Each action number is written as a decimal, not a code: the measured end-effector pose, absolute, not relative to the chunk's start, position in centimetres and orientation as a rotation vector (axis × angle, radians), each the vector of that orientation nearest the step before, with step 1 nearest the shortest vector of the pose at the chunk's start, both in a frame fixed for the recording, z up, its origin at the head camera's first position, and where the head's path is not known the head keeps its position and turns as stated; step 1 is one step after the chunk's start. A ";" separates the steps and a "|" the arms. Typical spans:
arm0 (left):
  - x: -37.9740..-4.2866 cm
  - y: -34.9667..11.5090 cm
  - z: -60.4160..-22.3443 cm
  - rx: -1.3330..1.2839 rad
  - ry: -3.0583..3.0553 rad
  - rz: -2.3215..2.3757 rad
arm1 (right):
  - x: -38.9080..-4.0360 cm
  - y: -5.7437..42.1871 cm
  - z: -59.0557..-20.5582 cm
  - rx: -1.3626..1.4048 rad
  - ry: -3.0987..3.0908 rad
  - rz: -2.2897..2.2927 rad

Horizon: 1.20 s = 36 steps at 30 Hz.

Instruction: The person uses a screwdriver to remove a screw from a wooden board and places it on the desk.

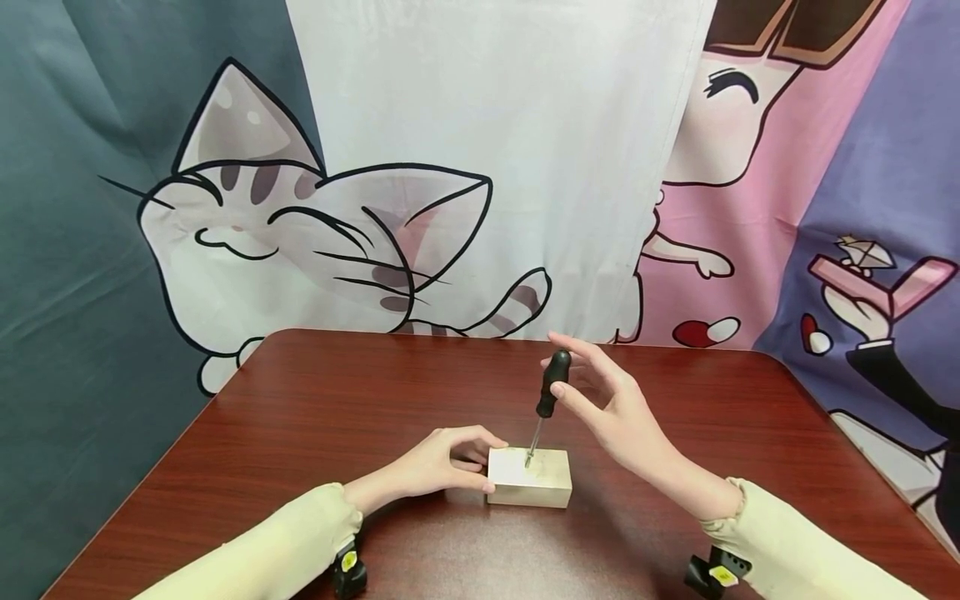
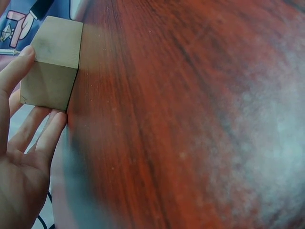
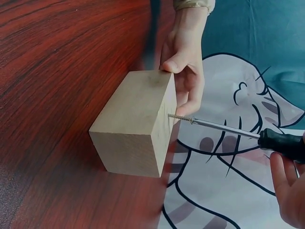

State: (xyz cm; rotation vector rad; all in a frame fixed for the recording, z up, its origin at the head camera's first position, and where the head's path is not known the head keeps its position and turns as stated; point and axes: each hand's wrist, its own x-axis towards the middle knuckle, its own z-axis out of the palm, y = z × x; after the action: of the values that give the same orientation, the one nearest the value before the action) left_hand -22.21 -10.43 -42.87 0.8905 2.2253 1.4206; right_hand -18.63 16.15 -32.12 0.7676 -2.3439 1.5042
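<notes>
Wooden block (image 1: 529, 495) is where I look from my remote station: it lies on the worktop (image 1: 405, 383) with a long face up, and I judge that broad support lets it take a downward push without rocking. Across its left end, the left hand (image 1: 435, 462) has its fingers gripping the wood, thumb at the near side and the others toward the far side. I read that hold as a brace against twisting, placed at the end so that the middle of the upper face is free. From the other side, the right hand (image 1: 617, 408) has thumb and fingers pinched round the black handle of the screwdriver (image 1: 553, 387), which leans slightly right at its top, probably to line up with the screw (image 3: 181, 118). Smallest of all, that screw stands in the upper face with much of its thread exposed; how deep its point sits, I cannot tell.
</notes>
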 end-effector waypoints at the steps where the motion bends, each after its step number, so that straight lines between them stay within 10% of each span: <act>1: -22.2 -10.4 -42.9 0.890 2.225 1.421 | -18.6 16.1 -32.1 0.789 -2.336 1.513; 36: -22.2 -10.5 -42.8 0.900 2.223 1.413 | -18.8 16.1 -32.5 0.837 -2.280 1.609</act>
State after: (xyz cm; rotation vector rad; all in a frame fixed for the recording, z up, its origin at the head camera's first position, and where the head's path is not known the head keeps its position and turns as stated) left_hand -22.20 -10.48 -42.85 0.9000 2.2227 1.4129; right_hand -18.78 16.15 -32.47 0.8374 -2.2800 1.6089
